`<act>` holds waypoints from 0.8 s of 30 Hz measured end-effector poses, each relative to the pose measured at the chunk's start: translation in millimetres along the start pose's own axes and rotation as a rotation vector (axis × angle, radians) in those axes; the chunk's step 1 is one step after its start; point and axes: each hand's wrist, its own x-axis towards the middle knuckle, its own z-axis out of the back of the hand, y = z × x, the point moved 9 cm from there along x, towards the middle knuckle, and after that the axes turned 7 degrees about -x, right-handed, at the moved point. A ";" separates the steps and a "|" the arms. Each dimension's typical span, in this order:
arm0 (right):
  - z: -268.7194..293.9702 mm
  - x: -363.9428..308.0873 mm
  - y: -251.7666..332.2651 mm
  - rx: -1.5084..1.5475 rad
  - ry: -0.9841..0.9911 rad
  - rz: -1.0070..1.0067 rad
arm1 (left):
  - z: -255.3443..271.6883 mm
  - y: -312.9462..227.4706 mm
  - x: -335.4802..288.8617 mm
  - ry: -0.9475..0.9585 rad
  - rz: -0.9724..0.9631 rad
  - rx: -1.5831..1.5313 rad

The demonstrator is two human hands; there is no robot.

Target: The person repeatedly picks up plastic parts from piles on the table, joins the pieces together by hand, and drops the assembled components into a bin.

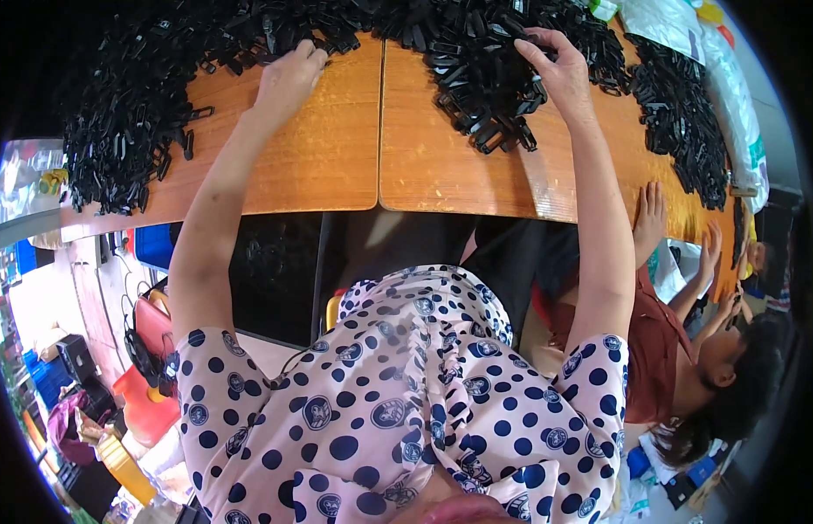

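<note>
Small black plastic pieces, looped like buckles or clips, lie in heaps (489, 96) across the table. My left hand (291, 79) reaches to the edge of the far heap left of the table's seam. Its fingers are curled together, and whatever they hold is hidden against the black pieces. Over the heap on the right, my right hand (564, 74) has thumb and forefinger brought close together in a pinch. Black pieces lie right behind those fingertips, so I cannot make out what is between them.
The orange-brown wooden table (310, 166) has a seam down its middle. Another heap of black pieces (131, 140) covers the left side. White sacks (730, 96) stand at the far right. Close on my right, a person in a brown-red top (655, 349) has hands at the table edge.
</note>
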 end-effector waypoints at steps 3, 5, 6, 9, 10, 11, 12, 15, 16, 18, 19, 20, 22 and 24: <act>0.8 -16.3 -7.8 0.380 0.067 -0.244 | 3.1 -16.5 -19.8 -0.023 0.028 -0.039; -9.9 -30.6 -9.6 1.027 0.127 -0.440 | 10.9 -22.8 -30.9 -0.093 0.112 -0.194; -12.8 -39.4 -2.9 1.160 0.162 -0.459 | 11.8 -32.9 -34.9 -0.098 0.106 -0.194; -18.4 -64.3 18.1 1.367 0.187 -0.507 | 3.1 -35.0 -52.7 -0.104 0.430 -0.651; -15.5 -71.3 29.2 1.367 0.183 -0.508 | -15.9 -35.7 -62.9 -0.064 0.613 -1.174; -18.1 -77.8 43.2 1.421 0.224 -0.538 | -33.1 -49.3 -74.0 -0.018 0.794 -1.697; -20.6 -84.8 52.6 1.474 0.266 -0.569 | -29.5 -61.2 -78.3 -0.017 0.800 -1.694; -29.6 -104.4 62.4 1.558 0.398 -0.595 | -11.9 -114.5 -75.0 -0.089 0.872 -2.106; -33.3 -111.7 63.3 1.480 0.406 -0.625 | -2.8 -126.4 -73.7 -0.091 0.788 -2.086; -33.2 -124.0 77.8 1.402 0.444 -0.650 | 6.9 -144.6 -72.5 -0.099 0.673 -2.023; -33.4 -131.5 85.2 1.320 0.479 -0.668 | 7.6 -151.8 -73.2 -0.099 0.680 -2.015; -32.4 -140.0 89.5 1.241 0.487 -0.695 | 12.0 -156.4 -71.8 -0.099 0.642 -1.850; -31.2 -150.5 98.3 1.235 0.540 -0.643 | 18.7 -164.3 -70.4 -0.095 0.545 -1.594; -28.5 -158.4 112.6 1.246 0.631 -0.583 | 37.0 -170.2 -65.0 -0.134 0.386 -1.366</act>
